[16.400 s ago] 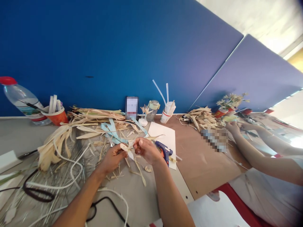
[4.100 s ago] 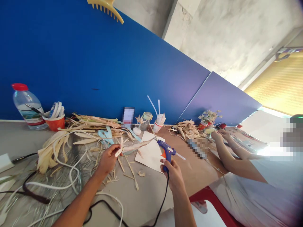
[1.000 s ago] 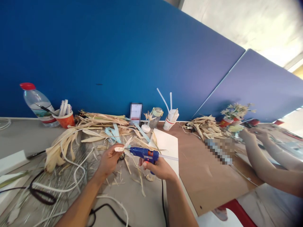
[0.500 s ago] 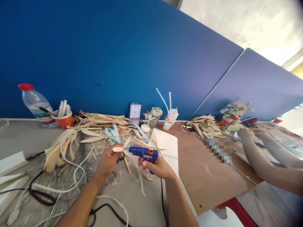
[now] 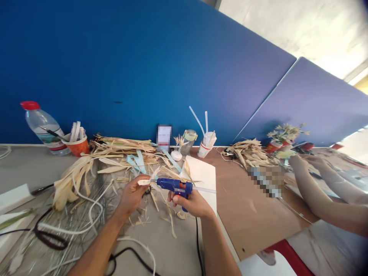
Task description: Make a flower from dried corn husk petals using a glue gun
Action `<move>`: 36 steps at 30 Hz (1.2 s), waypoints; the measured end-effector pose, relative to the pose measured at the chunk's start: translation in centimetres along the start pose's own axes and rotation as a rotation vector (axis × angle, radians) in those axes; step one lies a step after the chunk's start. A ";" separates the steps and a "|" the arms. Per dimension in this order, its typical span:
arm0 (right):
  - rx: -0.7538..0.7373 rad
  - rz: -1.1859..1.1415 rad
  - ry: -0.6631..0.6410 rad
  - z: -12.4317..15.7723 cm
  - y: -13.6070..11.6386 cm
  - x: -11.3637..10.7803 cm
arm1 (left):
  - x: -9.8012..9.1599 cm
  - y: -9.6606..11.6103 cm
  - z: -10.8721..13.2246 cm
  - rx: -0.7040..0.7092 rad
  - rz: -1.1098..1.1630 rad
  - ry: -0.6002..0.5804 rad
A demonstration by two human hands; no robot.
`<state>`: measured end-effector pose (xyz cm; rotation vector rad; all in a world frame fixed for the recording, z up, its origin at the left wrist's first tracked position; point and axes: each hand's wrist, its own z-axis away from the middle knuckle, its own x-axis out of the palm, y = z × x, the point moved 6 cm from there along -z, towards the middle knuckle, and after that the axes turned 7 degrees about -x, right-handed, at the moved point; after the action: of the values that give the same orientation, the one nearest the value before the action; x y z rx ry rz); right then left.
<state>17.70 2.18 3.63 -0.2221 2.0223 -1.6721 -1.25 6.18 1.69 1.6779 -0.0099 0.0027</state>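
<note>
My left hand [image 5: 132, 194] pinches a small pale husk petal [image 5: 143, 182] with a thin stem, held just above the grey table [image 5: 178, 245]. My right hand [image 5: 193, 203] grips a blue glue gun [image 5: 174, 186] by its handle. The gun's nozzle points left and touches the petal. A clear glue stick [image 5: 204, 190] juts from the gun's back, and its black cord [image 5: 198, 241] runs down toward me.
Dried corn husks [image 5: 94, 161] and pale blue ribbon [image 5: 137, 161] lie behind my hands. A white sheet [image 5: 204, 174] sits to the right. A water bottle [image 5: 40, 126], an orange cup [image 5: 77, 145] and a paper cup [image 5: 204, 147] line the blue partition. Another person's arms [image 5: 319, 195] work at right.
Over the last second almost nothing has moved: the glue gun's nozzle stays at the petal in my left hand. Earlier, my right hand picked the gun up and swung it left.
</note>
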 end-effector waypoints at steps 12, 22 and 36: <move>-0.016 -0.015 -0.023 0.0 0.3 0.1 | 0.1 0.5 0.3 0.011 -0.026 -0.020; -0.045 -0.104 -0.007 0.1 -0.1 -0.2 | 0.1 0.0 0.3 -0.029 -0.043 0.002; -0.037 -0.136 -0.012 0.3 -0.1 -0.4 | -0.1 -0.1 0.2 -0.004 -0.024 0.004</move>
<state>18.19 2.10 3.78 -0.3891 2.0711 -1.7112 -1.35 5.99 1.54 1.6740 0.0132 -0.0118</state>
